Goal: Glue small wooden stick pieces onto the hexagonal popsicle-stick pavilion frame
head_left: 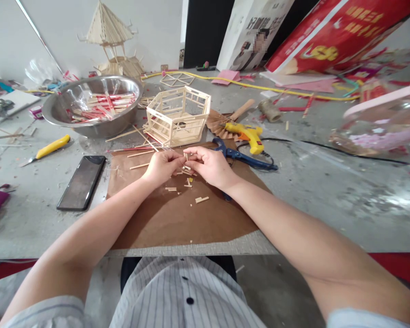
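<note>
My left hand point(166, 166) and my right hand point(208, 166) meet over a brown paper sheet point(157, 223), fingertips pinched together. Between them is a small piece of wooden stick point(186, 156), which both hands appear to grip. Short cut stick pieces point(201, 199) lie scattered on the paper below. Just behind my hands stands a hexagonal frame point(172, 126) built of thin wooden sticks. Blue-handled pliers or cutters point(249, 158) lie right of my right hand, partly hidden by it. Longer loose sticks point(139, 166) rest left of my left hand.
A steel bowl point(99, 129) holds red-and-pale sticks. A phone point(82, 182) and a yellow utility knife point(53, 146) lie left. Behind the pliers is a yellow glue gun point(251, 135) with a black cord. A stick pagoda model point(109, 27) stands at the back; a yellow cable point(276, 91) crosses the table.
</note>
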`<state>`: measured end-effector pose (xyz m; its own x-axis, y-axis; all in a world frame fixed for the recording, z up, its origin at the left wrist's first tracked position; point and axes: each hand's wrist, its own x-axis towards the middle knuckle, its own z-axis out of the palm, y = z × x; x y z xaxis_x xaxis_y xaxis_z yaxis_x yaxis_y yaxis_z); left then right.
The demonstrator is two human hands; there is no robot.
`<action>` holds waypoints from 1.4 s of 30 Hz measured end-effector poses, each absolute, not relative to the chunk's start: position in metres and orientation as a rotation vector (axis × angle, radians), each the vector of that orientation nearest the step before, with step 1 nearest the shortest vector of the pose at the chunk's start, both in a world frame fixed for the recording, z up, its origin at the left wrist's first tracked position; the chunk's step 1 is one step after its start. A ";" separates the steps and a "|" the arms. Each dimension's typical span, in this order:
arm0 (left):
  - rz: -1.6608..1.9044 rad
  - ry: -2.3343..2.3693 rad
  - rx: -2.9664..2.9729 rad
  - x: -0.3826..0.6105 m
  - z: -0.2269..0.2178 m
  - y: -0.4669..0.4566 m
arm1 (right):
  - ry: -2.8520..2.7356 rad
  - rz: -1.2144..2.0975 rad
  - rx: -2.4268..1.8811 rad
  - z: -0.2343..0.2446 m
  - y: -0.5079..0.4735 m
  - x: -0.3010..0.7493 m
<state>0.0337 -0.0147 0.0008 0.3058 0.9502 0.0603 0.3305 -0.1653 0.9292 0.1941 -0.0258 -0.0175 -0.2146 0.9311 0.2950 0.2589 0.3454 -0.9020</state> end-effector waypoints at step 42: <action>0.787 1.089 1.365 0.040 0.010 -0.023 | -1.949 0.456 -1.160 -0.010 -0.031 0.200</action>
